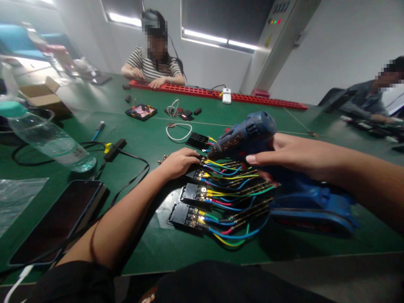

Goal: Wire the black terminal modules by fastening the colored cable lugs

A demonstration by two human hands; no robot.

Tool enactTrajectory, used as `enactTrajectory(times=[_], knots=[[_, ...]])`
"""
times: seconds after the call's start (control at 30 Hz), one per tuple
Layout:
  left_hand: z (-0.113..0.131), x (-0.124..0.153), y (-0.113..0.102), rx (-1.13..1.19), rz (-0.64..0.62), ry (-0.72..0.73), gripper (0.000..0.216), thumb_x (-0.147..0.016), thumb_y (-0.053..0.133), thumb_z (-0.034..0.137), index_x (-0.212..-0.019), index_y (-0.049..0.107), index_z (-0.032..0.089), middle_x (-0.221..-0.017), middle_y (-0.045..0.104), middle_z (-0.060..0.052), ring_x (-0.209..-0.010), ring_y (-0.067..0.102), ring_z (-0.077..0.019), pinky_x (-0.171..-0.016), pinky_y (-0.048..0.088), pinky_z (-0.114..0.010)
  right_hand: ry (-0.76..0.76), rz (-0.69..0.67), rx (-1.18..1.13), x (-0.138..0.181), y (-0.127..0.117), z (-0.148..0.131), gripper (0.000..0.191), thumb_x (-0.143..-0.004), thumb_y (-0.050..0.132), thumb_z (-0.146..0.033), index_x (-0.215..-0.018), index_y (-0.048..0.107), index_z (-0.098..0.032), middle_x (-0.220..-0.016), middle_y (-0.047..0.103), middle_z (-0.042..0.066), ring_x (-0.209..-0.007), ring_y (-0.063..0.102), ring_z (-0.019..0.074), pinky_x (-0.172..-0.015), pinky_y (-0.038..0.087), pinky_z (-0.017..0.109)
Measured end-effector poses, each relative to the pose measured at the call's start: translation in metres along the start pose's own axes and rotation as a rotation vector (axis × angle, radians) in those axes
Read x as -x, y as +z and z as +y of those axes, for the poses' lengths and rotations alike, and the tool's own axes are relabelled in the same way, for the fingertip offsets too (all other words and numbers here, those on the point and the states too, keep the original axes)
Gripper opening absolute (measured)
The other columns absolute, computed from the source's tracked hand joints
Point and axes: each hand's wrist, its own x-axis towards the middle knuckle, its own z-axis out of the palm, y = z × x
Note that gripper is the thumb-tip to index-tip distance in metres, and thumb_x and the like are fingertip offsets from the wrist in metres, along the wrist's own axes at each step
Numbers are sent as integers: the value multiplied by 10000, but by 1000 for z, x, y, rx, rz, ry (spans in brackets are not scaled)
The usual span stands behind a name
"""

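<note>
My right hand (284, 155) is wrapped round the handle of a blue cordless drill (252, 130). The drill's nose points left and down, its tip close to the wired end of a black terminal block under my left fingers. My left hand (183, 163) is closed on that block, which it mostly covers. Nearer to me, several similar blocks lie in a row, including a black terminal block (192, 192) and another terminal block (184, 215). Yellow, green, blue and red wires (233, 206) run right from their brass screws. Beyond my left hand lies one more wired block (198, 140).
On the left are a phone (57, 223), a plastic bottle (59, 143) and black cables (132, 185). Loose screws (162, 160) lie beside my left hand. A red slotted strip (202, 90) crosses the far side, where a person sits; another person is at right.
</note>
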Motion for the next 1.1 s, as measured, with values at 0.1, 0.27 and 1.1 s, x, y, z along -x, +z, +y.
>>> enactTrajectory(times=[0.1,0.27,1.1], knots=[[1,-1,-1,-29,-16,-2,355,-995,431,252,-1047,783,248,-1207,714,-55,-1137,636,-200,-1020,500,-374,-2,-7,13,0,-1,0,384,-672,880,-474,-759,631,-195,-565,608,-11,-488,559,128,-449,461,243],[1,-1,-1,-56,-17,11,362,-999,423,242,-1057,780,253,-1210,712,-50,-1137,636,-201,-1014,503,-375,-16,-29,27,2,0,-1,389,-674,874,-502,-733,635,-201,-552,601,-14,-485,553,127,-464,479,250],[-1,0,0,-85,11,67,343,-989,443,201,-1051,778,243,-1196,714,-60,-1102,648,-199,-983,517,-355,-10,-75,22,4,1,-1,401,-674,871,-497,-733,630,-183,-567,603,-14,-510,550,127,-517,478,253]])
